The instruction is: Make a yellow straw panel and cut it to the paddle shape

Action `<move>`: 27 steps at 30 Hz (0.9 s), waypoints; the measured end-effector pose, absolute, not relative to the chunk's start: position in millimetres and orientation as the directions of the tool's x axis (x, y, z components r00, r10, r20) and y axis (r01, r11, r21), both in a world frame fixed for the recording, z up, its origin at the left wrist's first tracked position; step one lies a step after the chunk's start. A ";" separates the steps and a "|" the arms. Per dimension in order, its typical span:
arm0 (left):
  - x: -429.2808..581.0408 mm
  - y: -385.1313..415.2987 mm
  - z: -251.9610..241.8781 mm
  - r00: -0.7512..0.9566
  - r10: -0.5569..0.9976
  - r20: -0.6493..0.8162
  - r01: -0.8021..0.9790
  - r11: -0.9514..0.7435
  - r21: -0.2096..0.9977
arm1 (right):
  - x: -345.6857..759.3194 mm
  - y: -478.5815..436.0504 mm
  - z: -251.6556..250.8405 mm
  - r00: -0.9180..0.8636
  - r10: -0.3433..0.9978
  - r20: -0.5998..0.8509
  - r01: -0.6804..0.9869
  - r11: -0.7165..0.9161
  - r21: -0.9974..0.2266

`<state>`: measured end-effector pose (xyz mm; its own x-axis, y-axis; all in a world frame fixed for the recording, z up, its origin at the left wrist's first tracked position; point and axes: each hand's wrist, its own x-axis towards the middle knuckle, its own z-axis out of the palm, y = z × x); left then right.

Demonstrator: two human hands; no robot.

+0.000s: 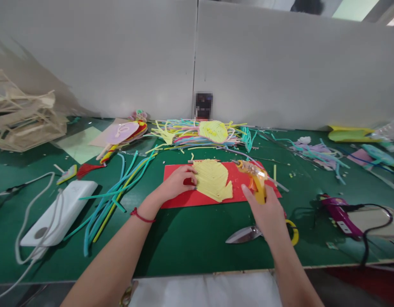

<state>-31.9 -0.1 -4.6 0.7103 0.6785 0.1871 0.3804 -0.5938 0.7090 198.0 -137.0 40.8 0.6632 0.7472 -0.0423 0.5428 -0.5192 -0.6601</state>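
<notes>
My right hand [267, 209] is wrapped round an orange, see-through hot glue gun [254, 175], its nozzle pointing up and left over a red card [180, 197]. On that card lies a pale yellow, ribbed shape [212, 181] made of strips laid side by side. My left hand [180, 183] rests at the left edge of the yellow shape, fingers curled against it; whether they pinch something there is hidden. Below my right hand are scissors [244, 235] with yellow handles, partly covered by my wrist.
Blue, teal and yellow stems [110, 209] and a white power bank [61, 213] with a cable lie left. A pile of coloured stems [187, 138] lies behind the card, a phone [203, 105] against the wall. A purple device [342, 216] with a black cord sits right.
</notes>
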 end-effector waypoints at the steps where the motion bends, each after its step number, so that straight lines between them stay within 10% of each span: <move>1: -32.1 0.1 -5.3 0.713 0.673 0.196 0.371 -0.599 0.709 | 192.7 -140.7 39.4 0.675 0.734 -0.076 0.517 -0.544 -0.661; 27: -34.8 -1.2 -0.3 0.686 0.706 0.174 0.351 -0.531 0.771 | 181.6 -132.5 19.9 0.680 0.693 -0.241 0.253 -0.530 -0.809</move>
